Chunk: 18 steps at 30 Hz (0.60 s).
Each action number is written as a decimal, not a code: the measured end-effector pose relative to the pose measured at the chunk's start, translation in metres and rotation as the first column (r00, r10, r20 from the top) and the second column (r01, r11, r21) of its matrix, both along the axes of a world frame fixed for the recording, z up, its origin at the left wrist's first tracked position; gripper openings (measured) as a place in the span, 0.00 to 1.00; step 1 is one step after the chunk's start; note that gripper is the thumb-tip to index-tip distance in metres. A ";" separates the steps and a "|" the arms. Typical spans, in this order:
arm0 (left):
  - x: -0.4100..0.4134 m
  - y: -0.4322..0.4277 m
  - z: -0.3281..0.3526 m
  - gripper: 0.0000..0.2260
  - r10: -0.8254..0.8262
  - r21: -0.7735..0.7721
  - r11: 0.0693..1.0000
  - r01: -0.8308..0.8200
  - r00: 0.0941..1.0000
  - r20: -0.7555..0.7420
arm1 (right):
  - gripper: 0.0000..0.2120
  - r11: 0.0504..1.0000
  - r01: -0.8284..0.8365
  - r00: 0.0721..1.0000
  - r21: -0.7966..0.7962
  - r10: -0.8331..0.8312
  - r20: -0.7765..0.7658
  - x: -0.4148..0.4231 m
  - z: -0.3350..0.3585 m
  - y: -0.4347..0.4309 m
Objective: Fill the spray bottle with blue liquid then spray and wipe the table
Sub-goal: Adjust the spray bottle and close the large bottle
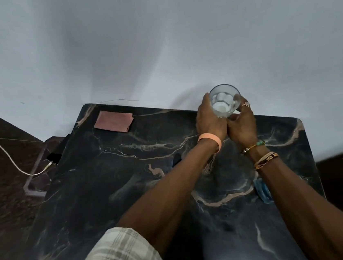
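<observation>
The left hand (208,121) and right hand (242,128) are both gripping a clear glass (225,101) at the far edge of the desk (129,177).

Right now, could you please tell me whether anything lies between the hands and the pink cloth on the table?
Nothing visible does. Both the left hand and right hand hold the glass; only bare table separates them from the pink cloth.
</observation>
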State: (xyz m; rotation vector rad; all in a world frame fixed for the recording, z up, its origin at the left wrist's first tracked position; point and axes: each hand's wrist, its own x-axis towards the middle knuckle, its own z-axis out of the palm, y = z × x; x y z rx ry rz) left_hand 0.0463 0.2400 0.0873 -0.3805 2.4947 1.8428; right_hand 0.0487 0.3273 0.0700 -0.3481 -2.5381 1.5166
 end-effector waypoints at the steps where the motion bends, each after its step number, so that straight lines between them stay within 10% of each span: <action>1: 0.004 -0.004 0.009 0.27 0.002 -0.013 1.000 -0.002 1.000 -0.029 | 0.32 1.000 -0.009 1.000 0.014 0.010 -0.027 0.004 0.010 -0.002; 18: 0.124 -0.184 0.008 0.25 0.280 0.111 0.958 -0.264 0.947 -0.159 | 0.26 0.902 -0.425 0.905 0.076 0.425 0.020 0.096 0.031 -0.168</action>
